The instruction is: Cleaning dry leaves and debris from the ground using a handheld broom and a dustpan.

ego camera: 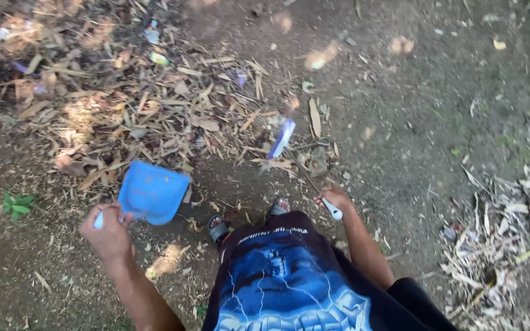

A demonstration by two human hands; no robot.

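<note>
My left hand (108, 232) grips the handle of a blue plastic dustpan (151, 192), held just above the dirt ground. My right hand (335, 199) is closed around a light blue handle (332, 210) of a stick-like tool; its far end is blurred, near a purple-white streak (282, 137) over the litter. A heap of dry leaves and twigs (136, 110) lies beyond the dustpan. My sandalled feet (218, 228) stand between the two hands, below them my dark shirt with a blue print.
Bare packed dirt (412, 110) stretches to the right. More dry leaves and stalks (516, 233) lie at the right edge. A small green plant (18, 204) grows at left. Scraps of wrapper (159, 58) sit in the leaf heap.
</note>
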